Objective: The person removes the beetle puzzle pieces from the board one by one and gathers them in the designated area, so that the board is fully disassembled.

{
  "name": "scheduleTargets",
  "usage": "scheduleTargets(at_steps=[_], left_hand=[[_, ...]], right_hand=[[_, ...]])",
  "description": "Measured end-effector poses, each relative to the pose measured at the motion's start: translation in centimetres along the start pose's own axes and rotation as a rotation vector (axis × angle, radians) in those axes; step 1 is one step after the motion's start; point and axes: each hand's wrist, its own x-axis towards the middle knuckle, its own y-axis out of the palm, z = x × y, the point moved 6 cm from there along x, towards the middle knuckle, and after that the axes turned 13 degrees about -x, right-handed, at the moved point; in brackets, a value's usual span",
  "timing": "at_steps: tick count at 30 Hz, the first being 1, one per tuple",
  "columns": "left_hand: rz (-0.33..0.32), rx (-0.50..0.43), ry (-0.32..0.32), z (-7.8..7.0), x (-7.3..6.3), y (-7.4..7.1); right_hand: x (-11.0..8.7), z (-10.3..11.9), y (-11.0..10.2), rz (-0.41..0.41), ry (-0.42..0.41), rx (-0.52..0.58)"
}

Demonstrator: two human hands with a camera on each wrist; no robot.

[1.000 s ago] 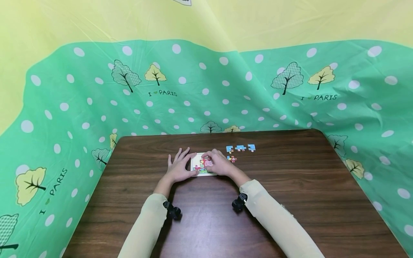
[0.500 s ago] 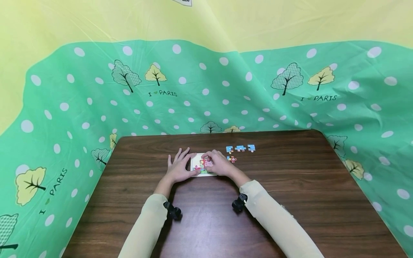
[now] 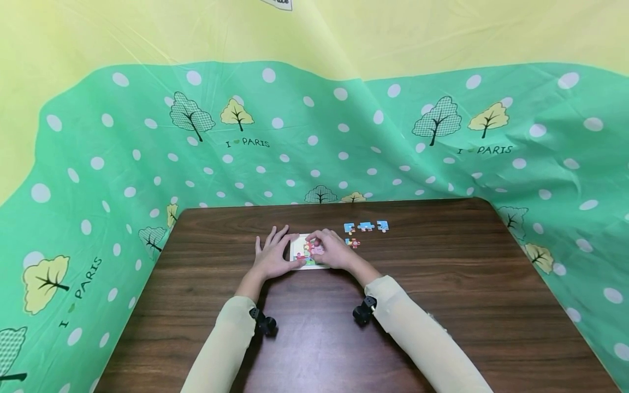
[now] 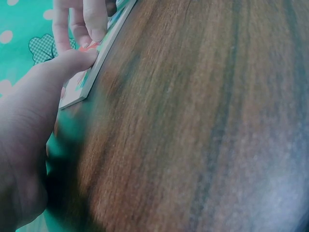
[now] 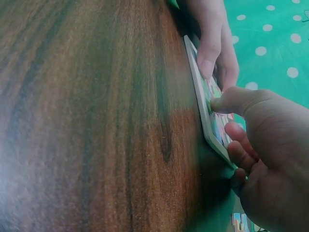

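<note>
I have the white-bordered jigsaw tray (image 3: 297,244) lying flat between the two hands, toward the far side of the table. Its left part shows bare white backing; pieces fill part of it, with green and red low down and a pink section (image 3: 316,249) beside the right thumb.

The left hand (image 3: 273,257) is spread wide, straddling the tray's left end with the forefinger at the far border and the thumb at the near one. I read that as steadying the tray; the fingers aren't wrapped round anything.

The right hand (image 3: 334,251) is bent over the tray's right side, forefinger and thumb arched with a small gap between their tips. My right wrist view shows the thumb down on the printed surface, probably to seat or adjust something there; I cannot tell whether a piece is pinched.

Just beyond that hand lie the loose pieces: three blue ones (image 3: 366,226) in a row and a multicoloured one (image 3: 352,243) nearer, apparently laid out apart so each can be picked up easily.

Farther out I see the dark wood-grain table (image 3: 442,284), and behind it the green dotted cloth (image 3: 314,125).
</note>
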Motion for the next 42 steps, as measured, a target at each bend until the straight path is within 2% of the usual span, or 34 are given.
scheduleTargets(at_steps=[17, 29, 34, 35, 41, 42], left_hand=[[0.001, -0.010, 0.005, 0.2, 0.0, 0.1], [0.004, -0.010, -0.001, 0.1, -0.1, 0.1], [0.003, -0.016, -0.001, 0.2, -0.1, 0.1], [0.003, -0.017, -0.001, 0.2, -0.1, 0.1], [-0.004, -0.012, 0.005, 0.2, 0.0, 0.1], [-0.004, -0.009, 0.006, 0.2, 0.0, 0.1]], right_hand=[[0.9, -1.5, 1.1, -0.006, -0.033, -0.052], [0.8, -1.3, 0.9, -0.035, -0.029, -0.045], [1.0, -1.7, 0.9, -0.030, -0.029, -0.040], [0.8, -1.2, 0.4, -0.031, -0.038, -0.048], [0.8, -1.3, -0.1, -0.029, -0.032, -0.032], [1.0, -1.8, 0.2, -0.024, -0.020, -0.019]])
